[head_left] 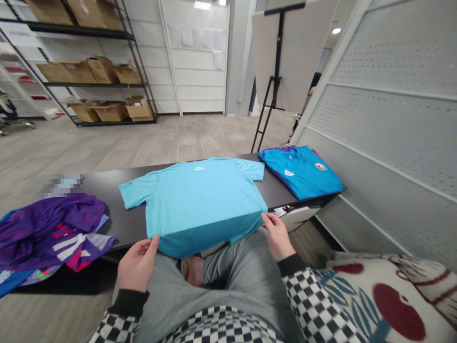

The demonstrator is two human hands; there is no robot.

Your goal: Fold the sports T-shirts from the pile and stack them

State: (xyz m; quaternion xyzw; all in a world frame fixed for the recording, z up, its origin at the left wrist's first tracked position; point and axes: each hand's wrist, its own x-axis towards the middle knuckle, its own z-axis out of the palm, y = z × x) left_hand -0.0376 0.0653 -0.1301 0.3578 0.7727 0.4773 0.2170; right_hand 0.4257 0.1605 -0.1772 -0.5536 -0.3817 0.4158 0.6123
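Note:
A light blue T-shirt [203, 200] lies spread over the dark table [117, 216], its collar toward the far edge and its lower part hanging over the near edge. My left hand [137, 264] pinches the shirt at its left side near the table's front edge. On the other side, my right hand [278, 234] pinches the shirt's right side between thumb and fingers. Folded blue shirts [303, 174] are stacked at the table's right end. A crumpled heap of purple clothing [67, 228] lies at the left end.
Behind the table stand a black easel [274, 85] and a shelf rack [103, 85] with cardboard boxes. A perforated grey panel [392, 109] rises at the right. A patterned cushion [385, 300] sits at the lower right.

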